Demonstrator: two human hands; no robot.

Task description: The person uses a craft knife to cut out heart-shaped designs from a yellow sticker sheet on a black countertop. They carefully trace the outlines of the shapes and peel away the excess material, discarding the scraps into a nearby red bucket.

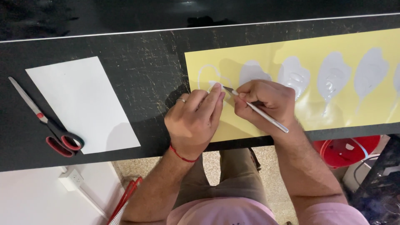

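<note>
Head view, looking down on a black, scratched tabletop (146,71).

A long yellow sheet (291,50) lies flat along the right half of the tabletop, its near edge close to the front edge. A row of pale grey leaf-like shapes (333,77) runs across it; at the left end of the row one shape shows only as a white cut outline (204,75).

Right hand (266,102): fingers closed in a pen grip on a thin silver craft knife (260,111). The blade tip meets the yellow sheet just beside the outlined shape, directly in front of the hand; the handle slants back over the wrist.

Left hand (196,121): fingers drawn together, holding nothing, fingertips pressed on the yellow sheet at its left end, touching or almost touching the knife tip. A ring sits on one finger and a red thread on the wrist.

Well apart to the left lies a white paper sheet (83,104), and red-handled scissors (46,121) lie at its left edge, blades shut.

A red bucket (346,150) stands on the floor below the right of the tabletop.
</note>
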